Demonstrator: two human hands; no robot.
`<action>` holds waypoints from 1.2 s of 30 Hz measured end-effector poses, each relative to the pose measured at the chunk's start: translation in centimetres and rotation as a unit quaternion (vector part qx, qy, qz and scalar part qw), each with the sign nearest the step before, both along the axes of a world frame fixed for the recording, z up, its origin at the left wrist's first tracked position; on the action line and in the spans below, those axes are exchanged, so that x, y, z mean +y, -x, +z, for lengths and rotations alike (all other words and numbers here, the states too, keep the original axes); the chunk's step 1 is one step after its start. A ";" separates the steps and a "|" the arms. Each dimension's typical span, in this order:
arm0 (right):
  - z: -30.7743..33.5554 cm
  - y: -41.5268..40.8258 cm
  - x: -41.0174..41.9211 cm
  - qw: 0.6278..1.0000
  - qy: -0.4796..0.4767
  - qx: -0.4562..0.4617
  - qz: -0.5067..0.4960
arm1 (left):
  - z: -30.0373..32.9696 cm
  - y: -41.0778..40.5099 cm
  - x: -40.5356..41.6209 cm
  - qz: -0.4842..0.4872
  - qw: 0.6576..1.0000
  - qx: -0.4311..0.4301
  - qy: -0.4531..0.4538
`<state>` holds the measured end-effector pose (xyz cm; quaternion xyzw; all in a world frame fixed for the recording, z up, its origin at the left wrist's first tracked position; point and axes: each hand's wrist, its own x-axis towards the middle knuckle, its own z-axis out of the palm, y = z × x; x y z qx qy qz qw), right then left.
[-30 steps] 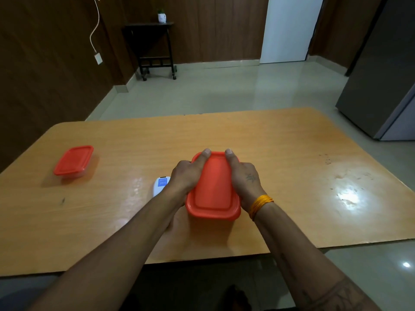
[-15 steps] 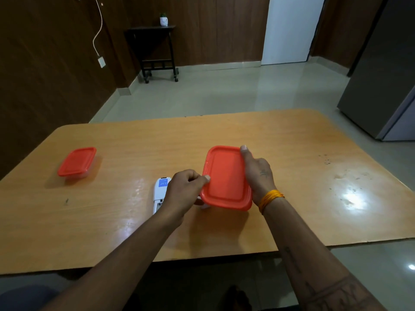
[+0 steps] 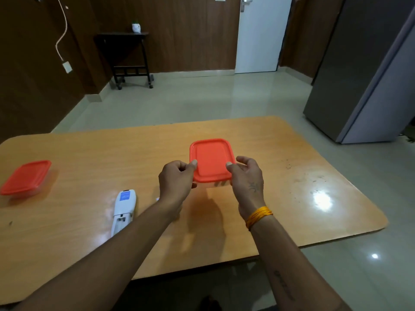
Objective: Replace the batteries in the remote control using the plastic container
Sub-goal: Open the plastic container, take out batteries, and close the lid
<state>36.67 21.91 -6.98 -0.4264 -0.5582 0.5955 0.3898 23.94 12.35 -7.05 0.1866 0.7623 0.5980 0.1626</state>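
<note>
Both hands hold a plastic container with an orange lid [image 3: 210, 160] above the middle of the wooden table [image 3: 292, 198]. My left hand [image 3: 177, 182] pinches its left edge and my right hand [image 3: 247, 178] grips its right edge. The clear body under the lid is mostly hidden by my fingers. A white remote control [image 3: 123, 209] lies face down on the table to the left of my left forearm, its battery compartment showing near its lower end.
A second orange-lidded container [image 3: 25, 177] rests at the table's left side. Beyond the table there is a tiled floor, a dark side table [image 3: 125, 55], a white door [image 3: 260, 34], and a grey refrigerator [image 3: 363, 70] on the right.
The container has risen off the table and moved away from me and to the right. My left hand shifted from the lid's top to its left edge, uncovering the remote.
</note>
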 end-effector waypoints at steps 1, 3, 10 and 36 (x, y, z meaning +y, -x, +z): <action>-0.2 -0.6 1.0 1.000 -0.006 0.008 0.004 | -0.2 -0.5 1.2 -0.003 1.000 0.000 -0.008; -0.8 -1.5 3.2 0.999 -0.034 0.007 0.011 | -0.7 -1.2 3.7 -0.023 0.999 -0.010 -0.026; -2.4 -3.9 13.7 1.000 -0.023 0.009 0.012 | -2.4 -2.8 13.1 -0.108 0.985 -0.120 -0.057; -5.9 1.0 43.5 0.989 0.045 0.003 -0.140 | -6.7 1.7 43.2 -0.219 0.970 -0.087 -0.052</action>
